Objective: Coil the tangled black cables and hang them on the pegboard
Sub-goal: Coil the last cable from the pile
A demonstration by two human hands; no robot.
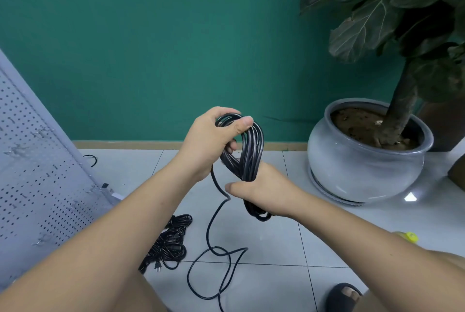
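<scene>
A black cable coil of several loops is held upright between both hands in the middle of the view. My left hand grips its top, thumb pressed over the loops. My right hand is closed around the lower part, and the loop ends stick out below it. A loose tail of the same cable drops from the coil and curls on the floor tiles. A tangled pile of black cables with plugs lies on the floor at lower left. The grey pegboard leans at the left edge.
A large grey plant pot with a broad-leaved tree stands at the right against the green wall. A dark sandal on a foot is at the bottom right. A yellow object peeks out behind my right forearm.
</scene>
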